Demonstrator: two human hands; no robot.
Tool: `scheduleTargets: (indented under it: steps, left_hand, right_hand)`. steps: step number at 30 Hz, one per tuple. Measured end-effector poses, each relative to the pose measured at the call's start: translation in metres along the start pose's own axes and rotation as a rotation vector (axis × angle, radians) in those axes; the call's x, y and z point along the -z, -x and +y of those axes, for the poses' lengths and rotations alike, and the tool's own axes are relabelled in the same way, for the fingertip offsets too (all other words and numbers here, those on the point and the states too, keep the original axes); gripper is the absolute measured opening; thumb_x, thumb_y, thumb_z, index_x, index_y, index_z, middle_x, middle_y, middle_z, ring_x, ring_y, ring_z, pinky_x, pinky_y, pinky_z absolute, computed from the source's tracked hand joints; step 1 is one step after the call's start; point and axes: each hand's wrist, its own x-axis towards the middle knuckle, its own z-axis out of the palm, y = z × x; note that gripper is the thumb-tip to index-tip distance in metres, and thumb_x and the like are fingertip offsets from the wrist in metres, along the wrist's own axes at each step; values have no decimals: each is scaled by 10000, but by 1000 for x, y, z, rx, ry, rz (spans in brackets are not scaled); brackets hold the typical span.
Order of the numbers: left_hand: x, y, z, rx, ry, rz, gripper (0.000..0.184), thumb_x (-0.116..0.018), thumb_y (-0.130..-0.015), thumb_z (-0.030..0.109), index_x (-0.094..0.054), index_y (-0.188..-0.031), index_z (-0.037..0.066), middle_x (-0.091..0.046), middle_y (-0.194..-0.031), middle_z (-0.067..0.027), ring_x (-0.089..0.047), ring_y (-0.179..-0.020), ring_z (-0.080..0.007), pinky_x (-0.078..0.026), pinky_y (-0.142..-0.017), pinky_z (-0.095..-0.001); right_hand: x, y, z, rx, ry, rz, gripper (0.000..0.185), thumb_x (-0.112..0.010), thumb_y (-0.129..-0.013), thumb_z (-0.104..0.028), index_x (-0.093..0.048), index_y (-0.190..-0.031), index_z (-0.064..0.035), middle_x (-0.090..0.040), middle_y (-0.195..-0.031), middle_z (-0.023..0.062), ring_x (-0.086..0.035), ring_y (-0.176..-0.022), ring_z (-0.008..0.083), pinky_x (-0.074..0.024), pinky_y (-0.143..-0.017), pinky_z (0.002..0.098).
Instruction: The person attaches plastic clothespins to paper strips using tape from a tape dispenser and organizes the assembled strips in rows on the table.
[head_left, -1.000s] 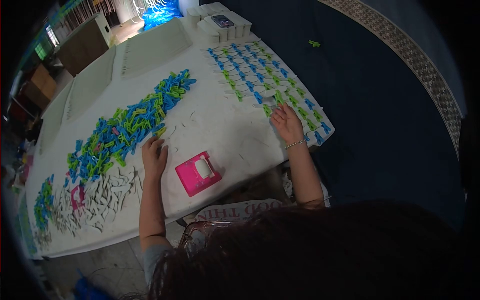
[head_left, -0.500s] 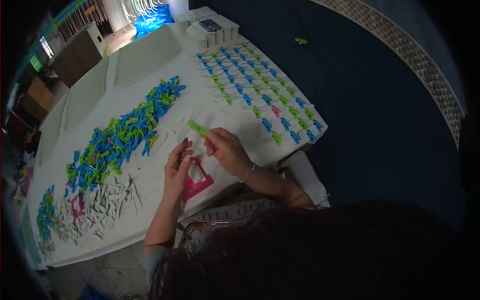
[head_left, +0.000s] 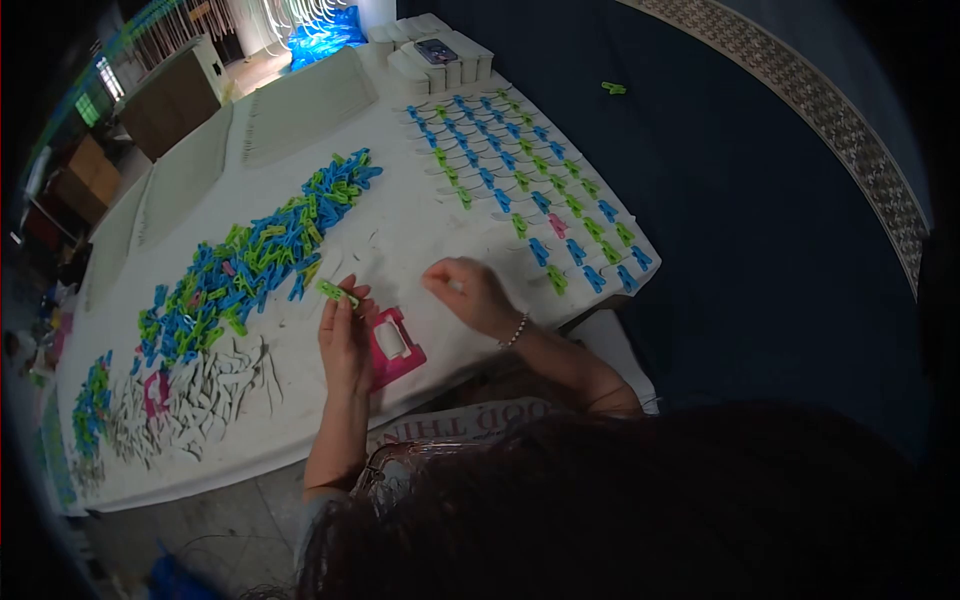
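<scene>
My left hand (head_left: 345, 325) is closed on a green clothespin (head_left: 335, 292), pinched between thumb and fingers above the white table. To its right, my right hand (head_left: 475, 297) has its fingers drawn together in a pinch; whatever they hold, if anything, is too small to make out. Between and below my hands lies a bright pink frame-like object (head_left: 409, 366) with a white piece (head_left: 390, 338) in its middle. A long heap of blue and green clothespins (head_left: 250, 265) stretches beyond my left hand.
Rows of clothespins with thin strings (head_left: 515, 170) cover the table's right side. A pile of pale strips (head_left: 215, 395) lies left, near another pink object (head_left: 156, 393). White stacks (head_left: 470, 58) bear a phone (head_left: 435, 51). One green clothespin (head_left: 613, 88) lies on the dark floor.
The green clothespin has passed from my right hand to my left. My right hand has moved slightly away to the right, and my left has shifted a little left.
</scene>
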Motion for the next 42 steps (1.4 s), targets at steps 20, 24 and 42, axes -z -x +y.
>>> scheduleTargets:
  steps: [20, 24, 42]
  left_hand:
    - [150, -12, 10, -315, -158, 335, 285, -550, -973, 160, -574, -1216, 15, -648, -992, -52, -553, -710, -57, -460, -691, -194]
    - [153, -13, 9, -322, -157, 328, 281, -549, -972, 157, -577, -1216, 19, -650, -1001, -51, -557, -722, -55, -461, -698, -194]
    - [149, -12, 10, -299, -171, 334, 285, -552, -969, 144, -574, -1222, 16, -647, -998, -49, -561, -738, -53, -460, -698, -182]
  right_hand:
    - [104, -23, 106, -170, 1079, -42, 185, -622, -856, -185, -732, -735, -98, -675, -752, 67, -554, -833, 250, -341, -862, 375]
    - [104, -24, 106, -132, 1077, -37, 184, -620, -855, -177, -730, -730, -98, -675, -759, 65, -553, -830, 247, -345, -859, 374]
    - [133, 20, 68, -136, 978, 6, 125, -692, -793, -220, -743, -839, -115, -691, -855, 60, -565, -849, 254, -375, -828, 385]
